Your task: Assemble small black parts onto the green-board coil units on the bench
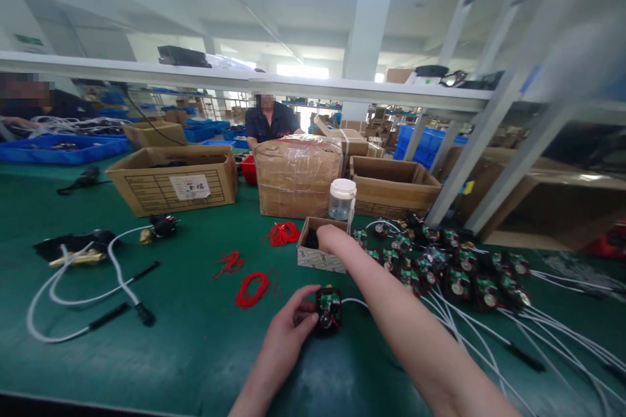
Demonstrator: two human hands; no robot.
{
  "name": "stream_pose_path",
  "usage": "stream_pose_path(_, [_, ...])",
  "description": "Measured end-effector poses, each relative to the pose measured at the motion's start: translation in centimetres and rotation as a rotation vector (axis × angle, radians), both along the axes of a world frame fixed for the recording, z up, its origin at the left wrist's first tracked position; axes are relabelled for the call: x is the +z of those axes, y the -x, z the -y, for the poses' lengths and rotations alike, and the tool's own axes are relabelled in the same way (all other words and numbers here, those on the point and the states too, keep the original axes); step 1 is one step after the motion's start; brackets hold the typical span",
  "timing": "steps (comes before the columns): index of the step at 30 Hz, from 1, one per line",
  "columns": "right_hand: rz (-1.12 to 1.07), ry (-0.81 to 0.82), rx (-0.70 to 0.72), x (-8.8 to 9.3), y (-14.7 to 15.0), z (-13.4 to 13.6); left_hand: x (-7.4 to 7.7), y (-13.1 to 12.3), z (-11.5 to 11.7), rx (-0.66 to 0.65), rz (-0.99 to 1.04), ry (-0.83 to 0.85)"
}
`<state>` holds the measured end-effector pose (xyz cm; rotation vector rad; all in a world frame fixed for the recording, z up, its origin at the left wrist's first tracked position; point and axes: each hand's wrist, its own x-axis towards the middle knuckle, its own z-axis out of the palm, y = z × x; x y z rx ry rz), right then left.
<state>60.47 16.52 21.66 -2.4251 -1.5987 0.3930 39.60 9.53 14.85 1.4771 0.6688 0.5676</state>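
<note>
My left hand [292, 322] grips the left side of a small black housing with a green circuit board [329, 308], its thumb and fingers closed on the edge. A white cable [356, 303] runs from that housing to the right, passing under my right forearm. My right hand [330, 238] reaches down into a small open cardboard box [320, 259] that holds dark small parts. Its fingers are hidden inside, so their grip does not show. Coiled red wires [252, 290] lie to the left of the box, with another red bundle [283, 233] close beside it.
Several similar circuit-board housings [457, 283] with white cables crowd the right side. A clear jar [342, 199] and a taped carton [299, 176] stand behind the small box. Cabled black parts [163, 227] lie left. Metal shelf posts rise at right; a person [271, 120] sits opposite.
</note>
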Motion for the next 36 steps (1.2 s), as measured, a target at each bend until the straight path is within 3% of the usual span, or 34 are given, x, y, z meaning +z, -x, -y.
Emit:
stream_pose_path(7, [0.033,0.255,0.007,0.1,-0.9,-1.9,0.1,0.1,-0.3,-0.011,-0.009,0.032])
stream_pose_path(13, [0.098,0.322,0.124,0.6,-0.8,-0.8,-0.4,0.0,-0.3,-0.017,0.013,0.017])
stream_pose_path(19, [0.068,0.239,0.18,0.5,-0.3,-0.1,-0.3,0.1,0.0,0.013,-0.007,-0.019])
stream_pose_path(24, [-0.02,-0.017,0.104,1.2,-0.6,0.9,-0.2,0.1,0.3,0.012,0.0,-0.021])
stream_pose_path(29, [-0.23,-0.324,-0.018,2.4,-0.1,5.9,-0.1,0.0,0.3,0.019,-0.013,-0.036])
stream_pose_path(33, [-0.481,-0.435,-0.088,0.4,2.0,13.2,0.1,0.0,0.4,0.027,-0.014,-0.03])
stream_pose_path(36, [-1.131,-0.616,-0.245,-2.1,3.8,18.1,0.2,0.0,0.4,0.025,-0.001,-0.032])
